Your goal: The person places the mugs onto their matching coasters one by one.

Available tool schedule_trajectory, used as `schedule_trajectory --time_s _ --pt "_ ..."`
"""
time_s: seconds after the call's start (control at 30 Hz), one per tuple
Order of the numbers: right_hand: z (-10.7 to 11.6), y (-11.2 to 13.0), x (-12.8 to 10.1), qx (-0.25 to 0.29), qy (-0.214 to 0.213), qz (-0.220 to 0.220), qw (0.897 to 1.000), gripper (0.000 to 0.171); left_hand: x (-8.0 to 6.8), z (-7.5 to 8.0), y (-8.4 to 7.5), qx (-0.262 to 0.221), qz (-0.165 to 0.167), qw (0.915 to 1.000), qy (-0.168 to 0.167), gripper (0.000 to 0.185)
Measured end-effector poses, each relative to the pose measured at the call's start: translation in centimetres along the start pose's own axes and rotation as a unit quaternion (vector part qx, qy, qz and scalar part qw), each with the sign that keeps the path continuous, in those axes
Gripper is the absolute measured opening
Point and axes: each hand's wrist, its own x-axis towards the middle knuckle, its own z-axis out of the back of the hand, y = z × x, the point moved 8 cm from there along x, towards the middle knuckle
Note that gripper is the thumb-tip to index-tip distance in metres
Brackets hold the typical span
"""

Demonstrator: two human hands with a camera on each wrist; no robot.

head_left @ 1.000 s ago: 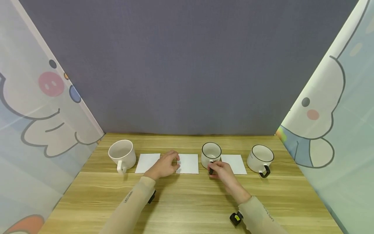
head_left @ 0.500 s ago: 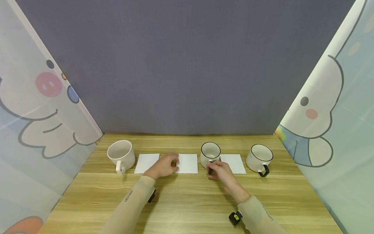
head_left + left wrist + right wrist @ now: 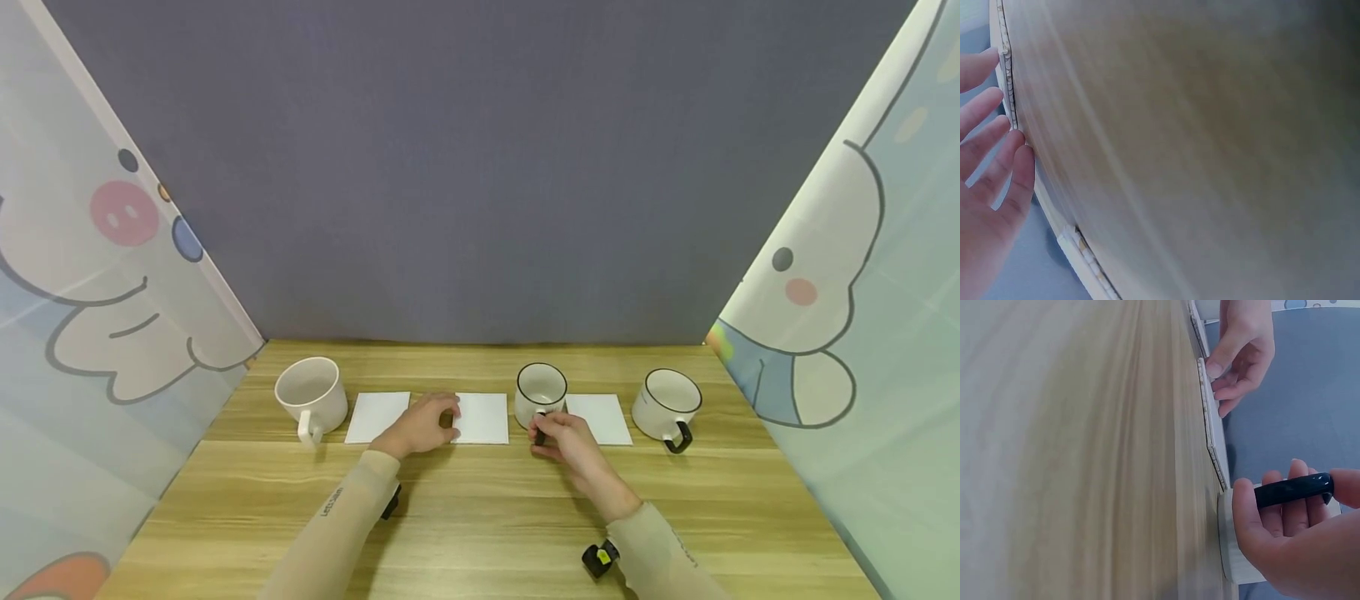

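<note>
My right hand (image 3: 573, 450) grips the black handle (image 3: 1294, 489) of a black-rimmed white mug (image 3: 542, 387), which stands upright between two white square pads. Its fingers curl around the handle in the right wrist view. At the left edge of the middle white square pad (image 3: 482, 418) is my left hand (image 3: 426, 425), fingers loosely bent and spread, holding nothing. That hand (image 3: 991, 156) shows its fingertips close to the pad's edge in the left wrist view. Another white square pad (image 3: 377, 417) lies left of it, and a third pad (image 3: 600, 419) sits just right of the mug.
A plain white mug (image 3: 311, 396) stands at the far left of the wooden table (image 3: 480, 517). Toward the right end is a second black-rimmed mug (image 3: 666, 404) with a black handle. A grey panel (image 3: 480, 183) rises behind the table, with cartoon-printed sheets (image 3: 810, 308) at both sides.
Both hands and the mugs keep nearly the same places. Only a slight shift of the whole head view and a small movement of the right wrist show.
</note>
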Motion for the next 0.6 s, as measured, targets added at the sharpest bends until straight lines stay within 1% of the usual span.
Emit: schedule_trajectory --time_s 0.23,0.47,0.6 --pt "0.10 -0.05 -0.09 0.011 -0.019 0.013 1.000 0.020 0.08 0.12 0.04 -0.019 -0.006 0.9998 0.009 0.019" --pt "0.23 -0.15 -0.20 0.015 -0.033 0.009 0.999 0.022 0.13 0.07 0.32 -0.039 -0.004 0.9992 0.008 0.018" --pt "0.29 -0.12 -0.33 0.016 -0.038 0.010 0.999 0.024 0.10 0.09 0.29 -0.043 -0.004 0.9991 0.006 0.017"
